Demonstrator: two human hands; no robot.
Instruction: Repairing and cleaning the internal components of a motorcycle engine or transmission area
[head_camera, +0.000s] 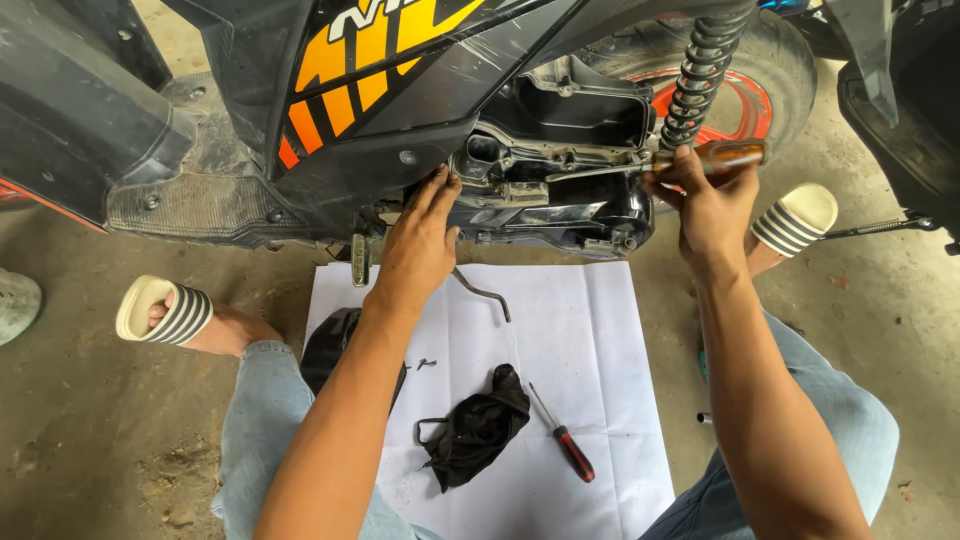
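The right hand (712, 205) is clamped on a screwdriver (655, 163) whose shaft lies nearly level, tip pointing left into the open engine case (560, 150). The left hand (420, 245), fingers spread and holding nothing, presses the case's left edge, nearer the tip.

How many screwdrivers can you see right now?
2. One amber-handled screwdriver in the right hand, tip at the engine case; one red-handled screwdriver lying on the white sheet. Others may be hidden.
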